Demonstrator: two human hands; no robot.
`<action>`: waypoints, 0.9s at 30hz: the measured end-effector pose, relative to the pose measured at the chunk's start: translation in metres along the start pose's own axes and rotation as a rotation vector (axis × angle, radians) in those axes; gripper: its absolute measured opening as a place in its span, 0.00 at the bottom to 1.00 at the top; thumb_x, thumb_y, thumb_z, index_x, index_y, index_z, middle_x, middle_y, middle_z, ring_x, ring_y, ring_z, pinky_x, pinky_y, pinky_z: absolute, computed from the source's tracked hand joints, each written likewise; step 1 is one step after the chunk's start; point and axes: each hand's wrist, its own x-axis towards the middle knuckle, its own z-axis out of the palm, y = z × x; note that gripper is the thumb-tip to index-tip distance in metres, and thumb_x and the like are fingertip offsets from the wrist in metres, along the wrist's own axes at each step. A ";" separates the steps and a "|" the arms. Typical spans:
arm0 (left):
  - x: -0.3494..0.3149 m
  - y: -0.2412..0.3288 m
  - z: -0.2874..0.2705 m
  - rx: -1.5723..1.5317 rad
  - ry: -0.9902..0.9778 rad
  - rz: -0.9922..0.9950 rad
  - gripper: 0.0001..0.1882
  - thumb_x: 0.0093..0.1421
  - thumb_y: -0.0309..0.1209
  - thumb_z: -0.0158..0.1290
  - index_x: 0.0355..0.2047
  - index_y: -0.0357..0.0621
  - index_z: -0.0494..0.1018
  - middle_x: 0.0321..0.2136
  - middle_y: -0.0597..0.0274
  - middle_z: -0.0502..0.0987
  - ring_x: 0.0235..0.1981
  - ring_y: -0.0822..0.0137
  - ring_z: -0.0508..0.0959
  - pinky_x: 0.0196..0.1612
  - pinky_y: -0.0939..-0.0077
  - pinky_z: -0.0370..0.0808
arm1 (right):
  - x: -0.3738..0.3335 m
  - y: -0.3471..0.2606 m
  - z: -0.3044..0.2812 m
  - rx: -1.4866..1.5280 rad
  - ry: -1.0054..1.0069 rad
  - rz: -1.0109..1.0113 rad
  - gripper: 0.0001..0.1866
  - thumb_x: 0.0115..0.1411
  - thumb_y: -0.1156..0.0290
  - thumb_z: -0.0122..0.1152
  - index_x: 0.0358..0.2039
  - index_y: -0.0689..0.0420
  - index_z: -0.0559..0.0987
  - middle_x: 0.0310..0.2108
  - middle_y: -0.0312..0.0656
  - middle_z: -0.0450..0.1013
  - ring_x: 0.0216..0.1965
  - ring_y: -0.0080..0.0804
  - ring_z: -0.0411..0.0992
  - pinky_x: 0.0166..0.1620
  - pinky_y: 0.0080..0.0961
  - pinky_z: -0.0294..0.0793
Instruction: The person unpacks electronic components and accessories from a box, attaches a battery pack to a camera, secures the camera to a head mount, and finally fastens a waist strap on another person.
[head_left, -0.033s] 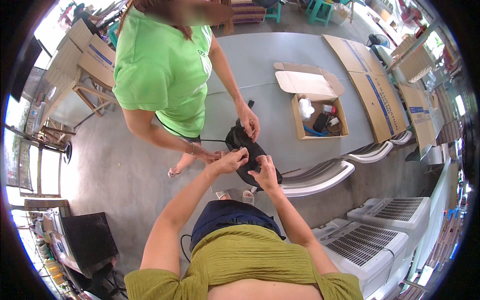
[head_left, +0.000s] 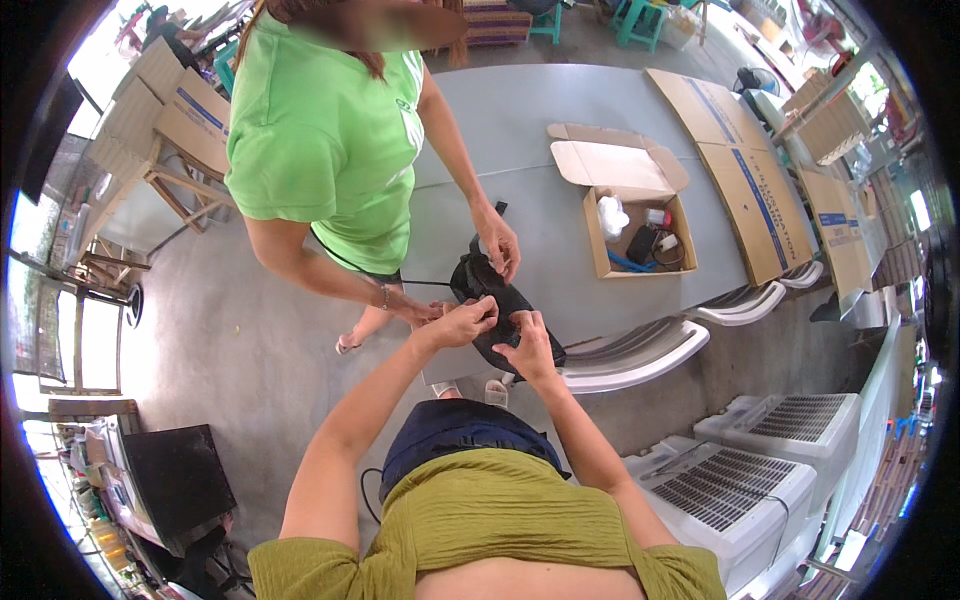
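A black fabric bag (head_left: 522,312) with a dark strap lies across the near left corner of the grey table. My left hand (head_left: 466,322) is closed, pinching the bag's left edge between thumb and fingers. At the bag's nearer right side, my right hand (head_left: 531,348) has its fingers curled onto the fabric; the exact fold it grips is partly hidden. A co-worker in a green shirt (head_left: 320,150) stands on the left. That person's one hand (head_left: 498,248) touches the top of the bag, and the other (head_left: 418,308) is beside my left hand.
On the grey table (head_left: 560,95) stands an open cardboard box (head_left: 600,262) holding small items. Flat cardboard sheets (head_left: 755,215) cover the table's right end. White chairs (head_left: 640,360) are tucked along the near edge. Large white vented units (head_left: 730,490) stand at lower right.
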 end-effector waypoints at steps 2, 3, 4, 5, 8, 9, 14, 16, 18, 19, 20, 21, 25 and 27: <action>-0.003 -0.007 -0.001 0.050 -0.008 0.010 0.08 0.67 0.39 0.45 0.40 0.51 0.64 0.37 0.63 0.74 0.50 0.55 0.70 0.49 0.41 0.57 | -0.005 -0.008 -0.003 -0.053 0.031 -0.027 0.35 0.36 0.71 0.78 0.46 0.57 0.71 0.43 0.45 0.67 0.47 0.44 0.68 0.50 0.36 0.70; -0.006 -0.010 -0.002 0.074 -0.007 0.014 0.09 0.67 0.40 0.44 0.40 0.51 0.64 0.37 0.63 0.74 0.51 0.55 0.69 0.49 0.40 0.56 | -0.008 -0.015 -0.006 -0.080 0.042 -0.045 0.36 0.35 0.70 0.78 0.47 0.57 0.71 0.43 0.45 0.67 0.48 0.43 0.68 0.50 0.36 0.70; -0.009 -0.005 -0.002 0.181 0.010 0.015 0.10 0.67 0.40 0.44 0.40 0.49 0.63 0.37 0.60 0.73 0.48 0.54 0.70 0.47 0.46 0.59 | -0.012 -0.019 -0.012 -0.121 0.046 -0.001 0.36 0.35 0.69 0.78 0.47 0.55 0.71 0.44 0.45 0.67 0.49 0.45 0.67 0.50 0.38 0.70; -0.013 -0.001 -0.002 0.288 0.027 0.015 0.11 0.68 0.40 0.43 0.41 0.48 0.62 0.37 0.56 0.73 0.45 0.52 0.71 0.46 0.53 0.61 | -0.016 -0.022 -0.020 -0.163 0.048 0.042 0.36 0.35 0.68 0.78 0.47 0.54 0.71 0.45 0.45 0.67 0.50 0.46 0.66 0.50 0.40 0.69; -0.013 -0.006 0.005 0.315 0.049 0.073 0.11 0.68 0.40 0.43 0.41 0.46 0.61 0.36 0.54 0.72 0.42 0.50 0.73 0.44 0.61 0.65 | -0.029 -0.013 -0.033 -0.245 0.036 0.098 0.32 0.37 0.65 0.77 0.44 0.52 0.73 0.45 0.42 0.67 0.51 0.45 0.65 0.49 0.43 0.68; -0.011 -0.010 0.007 0.275 0.053 0.102 0.11 0.68 0.40 0.43 0.42 0.46 0.61 0.35 0.55 0.72 0.41 0.50 0.73 0.44 0.62 0.65 | -0.032 -0.013 -0.036 -0.273 0.028 0.080 0.30 0.37 0.65 0.77 0.43 0.52 0.74 0.45 0.41 0.68 0.50 0.44 0.65 0.48 0.43 0.67; -0.010 -0.025 0.013 0.072 0.066 0.159 0.10 0.68 0.38 0.43 0.41 0.46 0.61 0.33 0.55 0.73 0.37 0.51 0.75 0.40 0.60 0.68 | -0.024 -0.026 -0.018 -0.355 0.085 -0.070 0.23 0.40 0.62 0.75 0.37 0.52 0.77 0.39 0.37 0.70 0.46 0.40 0.67 0.44 0.41 0.65; -0.011 -0.025 0.015 0.052 0.113 0.175 0.09 0.67 0.36 0.45 0.39 0.45 0.62 0.30 0.55 0.74 0.35 0.52 0.76 0.38 0.60 0.69 | -0.012 -0.036 -0.006 -0.453 0.070 -0.089 0.20 0.42 0.61 0.73 0.36 0.52 0.78 0.37 0.37 0.70 0.44 0.39 0.68 0.43 0.40 0.64; -0.011 -0.018 0.017 0.038 0.178 0.169 0.08 0.65 0.34 0.48 0.38 0.44 0.64 0.27 0.55 0.74 0.32 0.53 0.77 0.37 0.60 0.70 | -0.005 -0.028 0.006 -0.568 0.067 -0.138 0.14 0.46 0.62 0.69 0.31 0.53 0.78 0.34 0.36 0.71 0.42 0.37 0.68 0.42 0.40 0.64; -0.011 -0.014 0.016 0.119 0.284 0.173 0.08 0.63 0.33 0.49 0.37 0.44 0.65 0.26 0.55 0.75 0.31 0.54 0.78 0.36 0.60 0.70 | -0.004 -0.025 0.008 -0.601 0.057 -0.146 0.12 0.47 0.62 0.68 0.29 0.53 0.77 0.34 0.36 0.71 0.42 0.36 0.69 0.41 0.40 0.64; -0.011 -0.009 0.015 0.201 0.388 0.178 0.07 0.62 0.32 0.51 0.36 0.44 0.66 0.24 0.55 0.76 0.30 0.54 0.78 0.36 0.60 0.71 | -0.003 -0.023 0.010 -0.634 0.048 -0.154 0.11 0.47 0.63 0.68 0.28 0.53 0.77 0.33 0.36 0.71 0.42 0.36 0.69 0.41 0.40 0.64; -0.013 -0.009 0.014 0.282 0.499 0.176 0.07 0.60 0.31 0.52 0.35 0.43 0.67 0.23 0.55 0.76 0.29 0.54 0.79 0.35 0.61 0.72 | -0.003 -0.022 0.012 -0.635 0.045 -0.145 0.10 0.48 0.63 0.67 0.28 0.53 0.77 0.33 0.35 0.72 0.42 0.35 0.69 0.41 0.40 0.64; -0.010 -0.028 -0.019 0.113 0.649 -0.173 0.05 0.55 0.28 0.55 0.31 0.44 0.71 0.23 0.55 0.79 0.29 0.50 0.80 0.31 0.58 0.73 | -0.008 -0.023 0.013 -0.635 0.012 -0.126 0.09 0.48 0.64 0.67 0.27 0.52 0.77 0.32 0.35 0.71 0.41 0.35 0.69 0.41 0.40 0.64; -0.003 -0.036 -0.041 0.116 0.709 -0.123 0.04 0.54 0.28 0.56 0.30 0.43 0.73 0.23 0.54 0.79 0.28 0.52 0.80 0.31 0.60 0.73 | -0.009 -0.026 0.012 -0.629 -0.010 -0.130 0.09 0.48 0.64 0.67 0.27 0.52 0.77 0.32 0.35 0.71 0.41 0.35 0.69 0.41 0.40 0.64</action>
